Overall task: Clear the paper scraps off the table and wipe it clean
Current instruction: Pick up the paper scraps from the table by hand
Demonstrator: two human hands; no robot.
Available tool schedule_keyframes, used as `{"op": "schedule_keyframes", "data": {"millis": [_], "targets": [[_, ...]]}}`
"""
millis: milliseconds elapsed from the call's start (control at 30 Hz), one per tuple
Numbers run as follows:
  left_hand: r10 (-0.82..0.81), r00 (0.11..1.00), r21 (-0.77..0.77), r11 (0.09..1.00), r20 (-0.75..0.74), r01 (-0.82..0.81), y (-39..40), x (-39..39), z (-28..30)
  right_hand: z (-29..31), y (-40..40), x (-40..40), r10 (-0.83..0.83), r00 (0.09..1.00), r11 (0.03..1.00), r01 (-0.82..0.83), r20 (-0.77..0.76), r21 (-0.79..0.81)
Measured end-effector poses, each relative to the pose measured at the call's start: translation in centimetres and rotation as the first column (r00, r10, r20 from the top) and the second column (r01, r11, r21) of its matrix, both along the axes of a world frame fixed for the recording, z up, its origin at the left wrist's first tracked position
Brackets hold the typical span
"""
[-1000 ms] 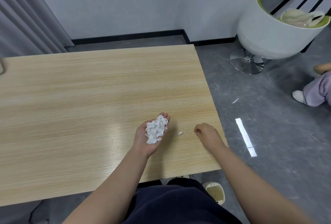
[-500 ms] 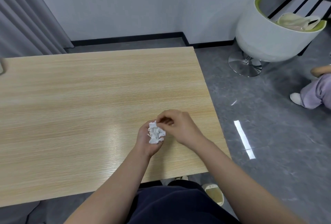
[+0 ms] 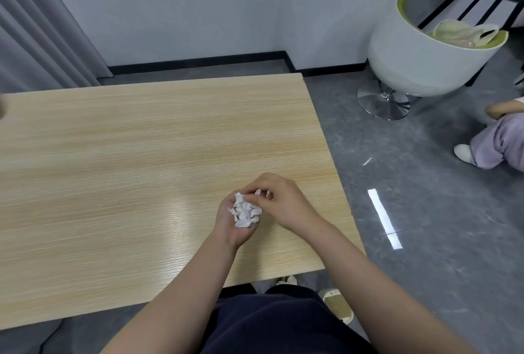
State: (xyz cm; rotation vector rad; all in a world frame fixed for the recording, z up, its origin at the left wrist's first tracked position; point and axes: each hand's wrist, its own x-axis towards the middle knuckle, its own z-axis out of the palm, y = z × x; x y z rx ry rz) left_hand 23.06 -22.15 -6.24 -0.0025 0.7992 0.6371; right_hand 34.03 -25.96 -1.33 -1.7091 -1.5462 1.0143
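A small heap of white paper scraps (image 3: 244,210) lies in the upturned, cupped palm of my left hand (image 3: 226,224), which hovers just above the near right part of the light wooden table (image 3: 141,155). My right hand (image 3: 286,203) lies over the left hand's fingers. Its own fingers curl down, and the tips pinch at the top of the heap. My left hand's fingers are hidden under the right hand. I see no loose scraps on the tabletop.
The table's right edge runs close beside my hands, with grey floor past it. A white swivel chair (image 3: 419,61) stands at the back right. Another person's leg (image 3: 499,144) shows at the far right. A grey curtain (image 3: 37,36) hangs at the back left.
My right hand left the table near a small scrap and came over my left palm. That scrap is gone from the table. The heap in my palm looks tighter.
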Motion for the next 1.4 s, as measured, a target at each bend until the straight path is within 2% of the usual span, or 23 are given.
{"op": "schedule_keyframes", "data": {"millis": [133, 267, 367, 500, 800, 967, 1033, 1133, 1233, 1300, 1367, 1400], "targets": [[0.076, 0.990, -0.086, 0.994, 0.118, -0.066, 0.3, -0.1, -0.7, -0.7, 0.3, 3.1, -0.189, 0.982, 0.981, 0.190, -0.018, 0.031], [0.087, 0.990, -0.105, 0.992, 0.108, -0.076, 0.6, -0.3, -1.7, -3.0, 0.0, 5.5, -0.258, 0.959, 0.964, 0.263, 0.117, -0.029], [0.069, 0.993, -0.069, 0.996, 0.094, -0.062, 0.6, -0.4, -1.7, -6.0, -0.5, 6.2, -0.178, 0.936, 0.960, 0.232, 0.302, -0.154], [0.062, 0.995, -0.053, 0.997, 0.083, -0.058, 0.8, -0.7, -1.9, -9.1, -1.0, 5.9, -0.059, 0.912, 0.941, 0.187, 0.407, -0.283], [0.069, 0.993, -0.045, 0.997, 0.094, -0.065, 0.7, -1.4, -1.7, -10.6, -0.5, 5.4, 0.065, 0.823, 0.963, 0.096, 0.564, -0.251], [0.082, 0.988, -0.065, 0.995, 0.129, -0.074, 0.8, -1.7, -1.7, -10.8, -0.7, 5.1, 0.033, 0.841, 0.970, 0.103, 0.539, -0.220], [0.097, 0.988, -0.075, 0.993, 0.123, -0.088, 0.9, -1.8, -1.7, -9.7, -0.4, 4.8, -0.081, 0.887, 0.978, 0.157, 0.455, -0.134], [0.119, 0.986, -0.091, 0.990, 0.113, -0.109, 1.1, -1.9, -1.7, -6.5, 0.5, 3.8, -0.236, 0.944, 0.972, 0.228, 0.232, 0.063], [0.133, 0.985, -0.086, 0.989, 0.112, -0.124, 1.1, -1.6, -1.4, -3.2, 0.9, 2.6, -0.119, 0.988, 0.982, 0.103, 0.101, 0.158], [0.129, 0.990, -0.050, 0.991, 0.059, -0.126, 1.1, -1.4, -0.6, -2.2, 1.0, 1.9, 0.004, 0.987, 0.988, -0.028, 0.158, 0.151], [0.081, 0.991, -0.006, 0.997, 0.109, -0.081, 1.3, -1.2, -0.2, -2.1, 1.0, 1.2, 0.086, 0.957, 0.981, -0.130, 0.278, 0.143], [0.071, 0.994, 0.009, 0.997, 0.085, -0.072, 1.4, -1.1, 0.0, -2.1, 1.1, 1.0, 0.111, 0.940, 0.977, -0.162, 0.324, 0.136]]}}
